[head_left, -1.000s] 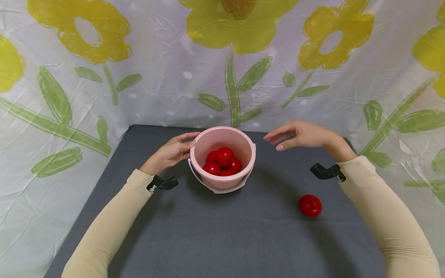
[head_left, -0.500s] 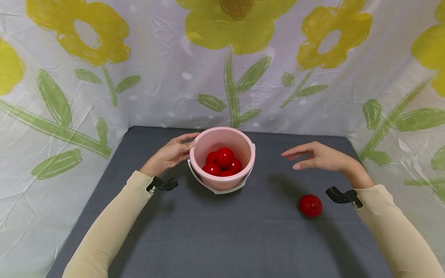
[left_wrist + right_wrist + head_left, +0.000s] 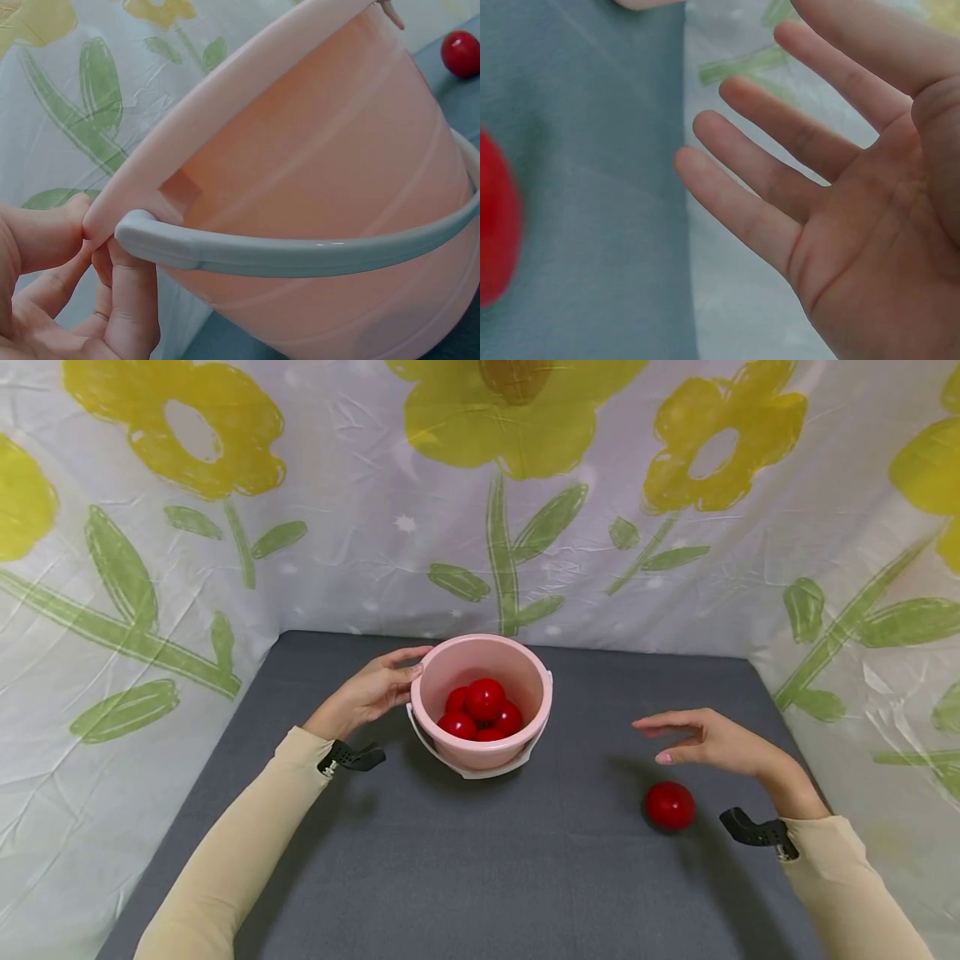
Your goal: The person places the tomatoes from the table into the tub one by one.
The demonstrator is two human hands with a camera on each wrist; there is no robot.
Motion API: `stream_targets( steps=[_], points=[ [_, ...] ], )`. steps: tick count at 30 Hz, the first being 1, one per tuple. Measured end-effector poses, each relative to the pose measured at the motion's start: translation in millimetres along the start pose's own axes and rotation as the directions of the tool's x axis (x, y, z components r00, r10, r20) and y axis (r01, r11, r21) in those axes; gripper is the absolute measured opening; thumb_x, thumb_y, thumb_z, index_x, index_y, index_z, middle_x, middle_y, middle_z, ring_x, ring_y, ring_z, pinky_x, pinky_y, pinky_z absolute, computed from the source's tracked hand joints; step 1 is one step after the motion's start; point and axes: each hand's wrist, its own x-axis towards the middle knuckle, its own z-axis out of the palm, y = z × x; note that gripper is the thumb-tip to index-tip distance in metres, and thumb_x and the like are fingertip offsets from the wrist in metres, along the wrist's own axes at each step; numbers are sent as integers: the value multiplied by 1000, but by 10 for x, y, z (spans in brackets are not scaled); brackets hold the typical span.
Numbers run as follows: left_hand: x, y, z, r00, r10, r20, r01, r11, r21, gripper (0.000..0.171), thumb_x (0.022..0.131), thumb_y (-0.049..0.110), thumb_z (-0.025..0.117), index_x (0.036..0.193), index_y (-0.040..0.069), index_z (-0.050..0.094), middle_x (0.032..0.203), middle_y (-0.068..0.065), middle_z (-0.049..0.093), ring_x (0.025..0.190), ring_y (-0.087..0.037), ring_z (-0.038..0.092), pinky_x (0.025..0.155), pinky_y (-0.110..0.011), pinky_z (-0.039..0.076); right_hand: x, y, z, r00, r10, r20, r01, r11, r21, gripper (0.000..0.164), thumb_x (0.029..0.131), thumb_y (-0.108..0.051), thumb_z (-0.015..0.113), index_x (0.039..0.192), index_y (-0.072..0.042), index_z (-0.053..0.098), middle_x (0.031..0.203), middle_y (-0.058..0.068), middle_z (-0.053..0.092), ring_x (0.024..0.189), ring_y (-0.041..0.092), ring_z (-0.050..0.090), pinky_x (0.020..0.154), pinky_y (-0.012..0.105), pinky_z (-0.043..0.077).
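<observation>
A pink bucket (image 3: 480, 753) stands toward the back of the table, its pale handle (image 3: 300, 256) hanging down the near side. Inside it lie several glossy red balls (image 3: 484, 699). My left hand (image 3: 367, 692) pinches the bucket's rim from the left, thumb and fingers on either side of the edge in the left wrist view. Another red ball (image 3: 670, 806) rests on the table to the right. Above and just beyond that ball is my right hand (image 3: 720, 743), its fingers extended and apart from it. In the right wrist view the palm shows with nothing in it.
A dark grey cloth (image 3: 480, 877) covers the table. Behind and at both sides hangs a white curtain (image 3: 352, 527) with yellow flowers, meeting the table's back edge just behind the bucket. A black strap (image 3: 757, 831) sits on the right wrist.
My right hand has moved right and toward me, away from the bucket and closer to the lone red ball. The left hand, bucket and balls have stayed in place.
</observation>
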Motion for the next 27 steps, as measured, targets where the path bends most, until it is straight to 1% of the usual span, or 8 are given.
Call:
stream_targets(
  steps=[4, 7, 11, 14, 18, 21, 24, 27],
  points=[
    [1, 1, -7, 1000, 0, 5, 0, 1000, -3, 54, 102, 10, 52, 154, 14, 36, 128, 0, 60, 92, -8, 70, 76, -22, 60, -85, 110, 62, 1000, 5, -7, -4, 1000, 31, 59, 89, -21, 73, 143, -9, 52, 146, 10, 55, 121, -7, 56, 89, 19, 54],
    [1, 3, -7, 1000, -4, 8, 4, 1000, -4, 54, 102, 11, 52, 154, 15, 36, 129, 0, 59, 92, -8, 70, 76, -22, 60, -145, 186, 115, 1000, 17, -16, -17, 999, 51, 60, 89, -20, 73, 144, -8, 52, 145, 6, 56, 119, -11, 55, 88, 19, 54],
    [1, 5, -2, 1000, -7, 11, 7, 1000, -8, 54, 102, 11, 52, 154, 15, 35, 129, 0, 59, 92, -7, 70, 75, -22, 60, -211, 288, 193, 1000, 14, -5, -14, 997, 72, 59, 91, -18, 71, 144, -3, 50, 140, -15, 57, 116, -15, 53, 87, 20, 55],
    [2, 5, 0, 1000, -5, 12, 5, 1000, -11, 54, 102, 11, 52, 154, 14, 35, 131, -1, 57, 92, -7, 70, 75, -22, 60, -249, 365, 247, 1000, 20, 14, -21, 996, 87, 58, 92, -16, 69, 144, 0, 48, 134, -30, 54, 116, -17, 52, 86, 19, 55],
    [-1, 8, 4, 1000, 1, 11, -1, 1000, -9, 54, 103, 9, 51, 154, 14, 35, 135, -3, 54, 93, -7, 70, 75, -22, 60, -281, 459, 304, 998, 49, 32, -52, 991, 124, 60, 93, -16, 69, 145, 1, 46, 130, -35, 53, 117, -9, 57, 86, 20, 56],
    [-7, 11, 6, 1000, 3, 9, -3, 1000, -8, 54, 103, 9, 51, 154, 14, 35, 137, -4, 52, 93, -7, 70, 76, -22, 60, -297, 511, 335, 997, 67, 39, -72, 986, 148, 60, 92, -16, 69, 145, 1, 46, 132, -29, 55, 118, -4, 60, 86, 20, 56],
    [-9, 11, 7, 1000, 1, 9, -1, 1000, -7, 54, 102, 10, 51, 154, 14, 35, 139, -5, 51, 94, -7, 70, 76, -22, 60, -310, 562, 375, 997, 70, 31, -74, 989, 126, 59, 92, -17, 70, 143, 1, 49, 141, -5, 58, 120, -10, 55, 87, 19, 55],
    [-9, 10, 9, 1000, 0, 9, 0, 1000, -4, 54, 102, 10, 51, 154, 14, 36, 139, -5, 50, 94, -7, 70, 76, -22, 60, -320, 616, 429, 998, 66, 17, -67, 994, 91, 57, 90, -18, 72, 140, 0, 53, 143, 21, 54, 119, -19, 47, 87, 18, 54]
  ],
)
